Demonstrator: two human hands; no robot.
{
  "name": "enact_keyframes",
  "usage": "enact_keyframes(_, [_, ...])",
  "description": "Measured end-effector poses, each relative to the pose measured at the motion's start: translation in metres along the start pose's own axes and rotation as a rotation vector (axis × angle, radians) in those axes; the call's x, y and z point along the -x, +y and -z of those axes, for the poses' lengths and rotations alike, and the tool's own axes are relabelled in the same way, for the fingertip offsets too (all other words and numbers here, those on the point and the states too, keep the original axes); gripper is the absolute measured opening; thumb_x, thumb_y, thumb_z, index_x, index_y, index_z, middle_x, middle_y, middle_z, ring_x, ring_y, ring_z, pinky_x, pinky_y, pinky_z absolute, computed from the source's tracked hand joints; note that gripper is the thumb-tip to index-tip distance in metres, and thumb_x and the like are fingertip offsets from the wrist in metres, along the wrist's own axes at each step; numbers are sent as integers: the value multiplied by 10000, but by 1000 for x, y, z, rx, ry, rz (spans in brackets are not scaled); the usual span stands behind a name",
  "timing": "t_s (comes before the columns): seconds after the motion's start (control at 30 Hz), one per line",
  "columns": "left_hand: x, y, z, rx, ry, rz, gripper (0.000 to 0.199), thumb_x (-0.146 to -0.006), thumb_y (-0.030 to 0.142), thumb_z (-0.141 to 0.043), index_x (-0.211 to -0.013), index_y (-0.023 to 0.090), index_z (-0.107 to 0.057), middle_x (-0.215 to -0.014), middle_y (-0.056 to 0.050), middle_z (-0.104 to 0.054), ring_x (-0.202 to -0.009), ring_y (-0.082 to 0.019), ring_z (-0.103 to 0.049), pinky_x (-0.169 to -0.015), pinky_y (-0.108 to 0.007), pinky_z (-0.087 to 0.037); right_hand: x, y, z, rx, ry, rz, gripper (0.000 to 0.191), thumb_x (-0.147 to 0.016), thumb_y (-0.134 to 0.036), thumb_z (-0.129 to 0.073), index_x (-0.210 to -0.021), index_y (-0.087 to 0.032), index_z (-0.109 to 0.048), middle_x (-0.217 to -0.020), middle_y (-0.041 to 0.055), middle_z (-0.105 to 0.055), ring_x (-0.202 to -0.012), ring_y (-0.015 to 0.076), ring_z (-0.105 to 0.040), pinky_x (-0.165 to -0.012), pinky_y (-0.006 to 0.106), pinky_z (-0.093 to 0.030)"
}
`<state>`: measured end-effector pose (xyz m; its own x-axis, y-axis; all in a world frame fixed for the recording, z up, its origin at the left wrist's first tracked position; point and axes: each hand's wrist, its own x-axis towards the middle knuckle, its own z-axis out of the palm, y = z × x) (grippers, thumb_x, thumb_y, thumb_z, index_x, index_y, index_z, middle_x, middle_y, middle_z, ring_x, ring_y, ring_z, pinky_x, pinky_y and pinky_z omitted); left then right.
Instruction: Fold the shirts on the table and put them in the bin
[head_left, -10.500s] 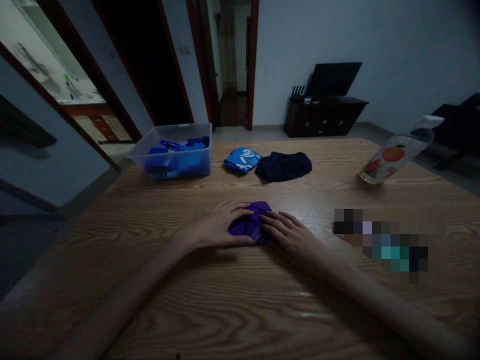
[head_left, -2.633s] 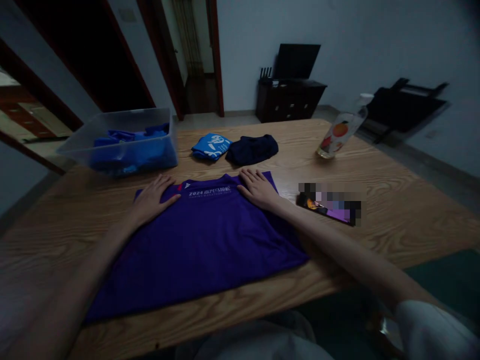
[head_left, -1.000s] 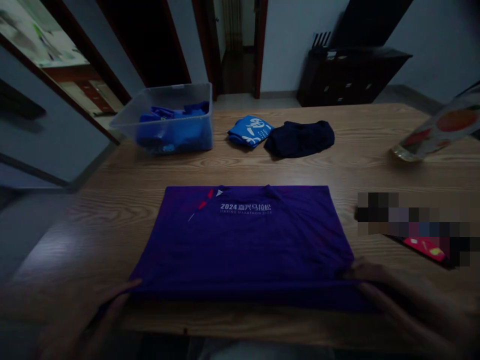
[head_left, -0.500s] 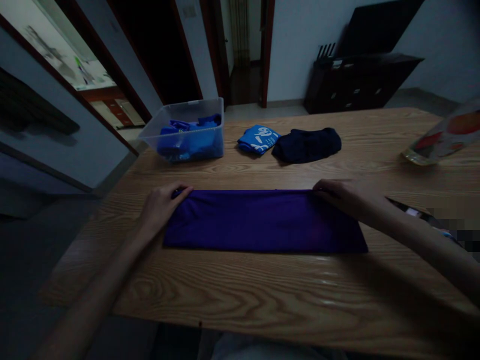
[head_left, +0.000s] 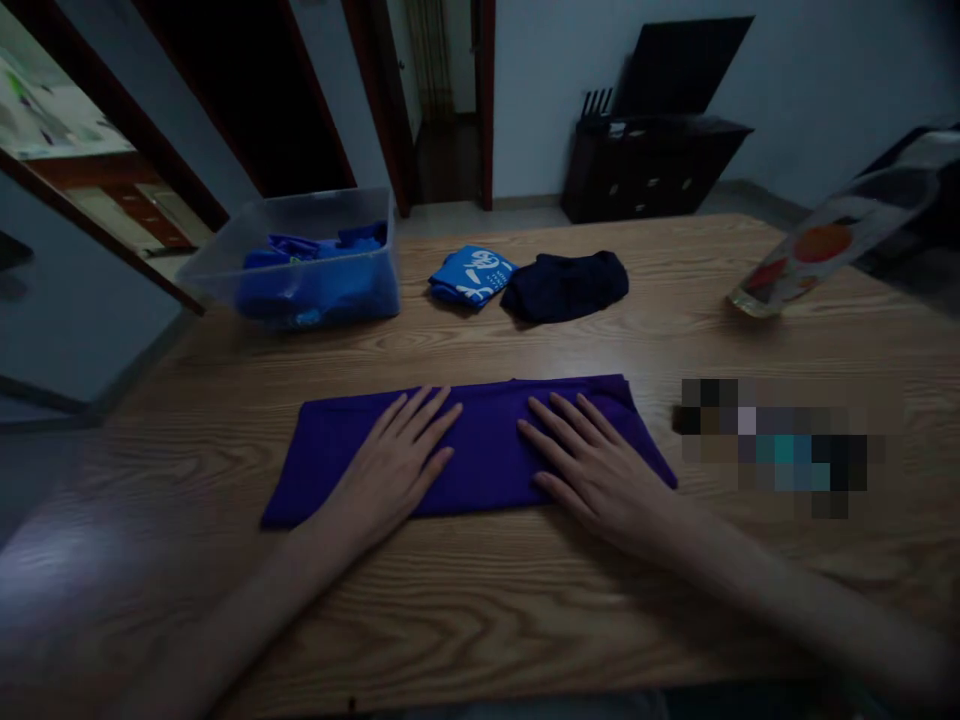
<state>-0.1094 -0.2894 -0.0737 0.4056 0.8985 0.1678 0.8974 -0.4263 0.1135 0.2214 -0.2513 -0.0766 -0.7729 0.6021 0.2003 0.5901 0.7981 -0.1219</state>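
Note:
A purple cloth [head_left: 487, 445], folded into a long flat strip, lies across the wooden table in front of me. My left hand [head_left: 397, 460] rests flat on its left half with the fingers spread. On the right half lies my right hand [head_left: 589, 465], palm down and fingers apart. Neither hand grips the cloth. Beyond it are a folded blue cloth with white print [head_left: 472, 277] and a dark navy folded cloth [head_left: 566, 287], which touch at their edges.
A clear plastic bin [head_left: 300, 225] holding blue fabric stands at the table's back left. At the right stands a clear glass container with fruit pictures [head_left: 821, 245]. A pixelated patch hides something on the table right of the cloth. The wooden table [head_left: 480, 620] extends towards me.
Both hands have let go of the purple cloth's far edge and moved inward, flattening onto it. The cloth now lies slightly tilted. The camera view has turned to the right.

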Motion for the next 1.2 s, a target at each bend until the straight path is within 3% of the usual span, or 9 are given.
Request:
enact_keyframes(0.1, [-9,16,-22,-7,-32,-78,635,-1156,485,-383,-1746,275,-282,-1824,-63,-249,-1690,-275,-233,-1373,-554,-249,-5,8,-6,-47,-57,-56,655,-1133,-504,-487,-1720,-242,-359,-1799,134,-287,-1680,379,-235,-1344,680,-231])
enact_keyframes(0.3, [-9,4,-38,-42,-20,-113,705,-1140,547,-399,-1768,300,-193,-1836,-62,-191,-1691,-297,-226,-1364,-569,-246,1,13,2,-46,-99,-66,653,-1145,-510,-466,-1730,-255,-328,-1808,117,-259,-1686,345,-225,-1364,651,-196])
enact_keyframes(0.4, [-10,-2,-35,-1,-51,-102,663,-1149,541,-372,-1758,312,-239,-1825,-40,-256,-1678,-280,-273,-1365,-535,-263,14,-6,7,2,-77,-100,637,-1129,-384,-517,-1713,-186,-361,-1795,154,-287,-1677,385,-239,-1362,663,-206])
enact_keyframes(0.6, [-51,-19,-17,139,-92,-6,627,-1123,573,-394,-1607,192,-510,-1606,-153,-583,-1469,-329,-560,-1235,-519,-445,42,-69,24,-191,-167,106,595,-1107,-233,-500,-1673,-84,-391,-1771,188,-350,-1640,391,-325,-1360,635,-250])
enact_keyframes(0.77, [-107,-26,12,290,-300,2,632,-977,708,-605,-1334,191,-678,-1311,-140,-731,-1184,-338,-685,-1026,-451,-531,57,-111,38,-924,-299,-273,453,-1069,-248,-582,-1516,-183,-599,-1511,143,-663,-1372,285,-643,-1171,439,-533])
enact_keyframes(0.9, [-144,-25,31,389,-738,14,644,-858,722,-722,-1196,174,-738,-1161,-116,-791,-1005,-315,-710,-853,-363,-522,65,-125,22,-1849,-234,-640,591,-1031,-392,-681,-1593,-290,-531,-1682,122,-520,-1379,273,-660,-1031,387,-602])
enact_keyframes(1.0, [-160,-19,41,447,-874,-34,577,-810,646,-795,-1179,202,-785,-1160,-76,-818,-1009,-292,-724,-863,-323,-520,62,-129,4,-2385,-75,-729,531,-992,-381,-714,-1497,-235,-641,-1698,146,-497,-1330,265,-694,-826,274,-622])
enact_keyframes(1.1, [-164,-10,52,506,-943,-39,500,-820,654,-783,-1072,224,-830,-1076,-45,-841,-945,-267,-742,-798,-288,-528,54,-128,-3,-2512,73,-753,439,-1000,-326,-709,-1429,-230,-705,-1706,112,-495,-1365,247,-667,-752,216,-608])
enact_keyframes(1.2, [-156,-5,67,660,-949,25,537,-860,688,-745,-1135,235,-827,-1099,-40,-842,-946,-257,-754,-757,-272,-542,44,-121,0,-2508,71,-811,424,-987,-310,-759,-1406,-266,-718,-1716,59,-487,-1383,221,-648,-671,161,-578])
